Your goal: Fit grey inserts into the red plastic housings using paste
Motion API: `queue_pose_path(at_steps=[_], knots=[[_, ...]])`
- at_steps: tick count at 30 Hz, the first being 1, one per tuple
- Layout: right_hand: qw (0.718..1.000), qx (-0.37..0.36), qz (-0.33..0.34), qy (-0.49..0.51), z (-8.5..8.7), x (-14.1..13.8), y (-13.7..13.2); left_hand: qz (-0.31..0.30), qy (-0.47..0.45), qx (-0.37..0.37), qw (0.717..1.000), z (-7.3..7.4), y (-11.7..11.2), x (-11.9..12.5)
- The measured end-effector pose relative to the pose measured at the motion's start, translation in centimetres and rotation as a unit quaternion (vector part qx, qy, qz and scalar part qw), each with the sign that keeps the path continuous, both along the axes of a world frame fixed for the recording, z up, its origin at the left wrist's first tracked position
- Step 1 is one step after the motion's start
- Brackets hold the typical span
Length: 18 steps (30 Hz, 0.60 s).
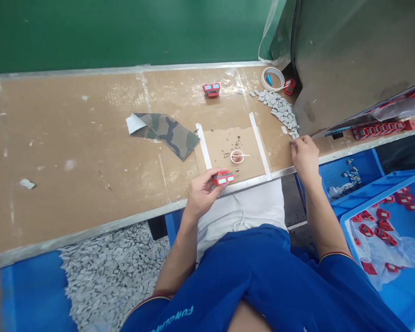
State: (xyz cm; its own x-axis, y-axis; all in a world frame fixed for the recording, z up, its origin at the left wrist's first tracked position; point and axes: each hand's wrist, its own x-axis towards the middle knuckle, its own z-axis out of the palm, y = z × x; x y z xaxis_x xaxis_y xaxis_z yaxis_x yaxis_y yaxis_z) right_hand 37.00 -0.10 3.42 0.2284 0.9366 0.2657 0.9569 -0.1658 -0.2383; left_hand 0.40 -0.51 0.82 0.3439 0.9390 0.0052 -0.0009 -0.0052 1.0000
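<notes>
My left hand [201, 193] is closed around a red toy vehicle body [224, 177] with pale blue windows, held at the table's front edge. A small round cup [237, 156] of brownish stuff, with a thin white stick across it, stands just beyond. My right hand [304, 154] is at the near end of a heap of small grey flat pieces [279, 108]. Its thumb and fingers are pinched together; whatever lies between them is too small to make out. Another red toy body [212, 90] stands farther back.
A camouflage-patterned sheet [172, 133] lies left of two white tape strips [261, 146]. A tape roll [273, 79] sits at the back right. Blue bins [394, 180] with red parts stand at right; a bin of grey pieces [113, 276] is below left.
</notes>
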Motion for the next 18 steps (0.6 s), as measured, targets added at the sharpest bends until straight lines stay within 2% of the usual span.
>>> queue_pose_path(at_steps=[3,7,11,14,18], knots=[[1.0,0.002,0.025,0.015,0.5,0.5,-0.4,-0.001,-0.002,0.003,1.0,-0.1,0.0,0.0],[0.992,0.048,0.074,0.085,0.6,0.3,-1.1,-0.007,-0.006,0.01,1.0,0.0,0.1,0.0],[0.994,0.082,0.011,0.069,0.1,-0.1,-1.6,-0.01,-0.004,0.008,1.0,0.1,0.0,0.0],[0.996,0.055,-0.037,0.053,-0.1,-0.4,-1.1,-0.012,-0.009,0.002,1.0,0.1,0.0,0.0],[0.998,0.01,-0.049,0.04,0.5,-0.6,-0.3,-0.004,-0.007,0.03,1.0,0.0,0.2,-0.1]])
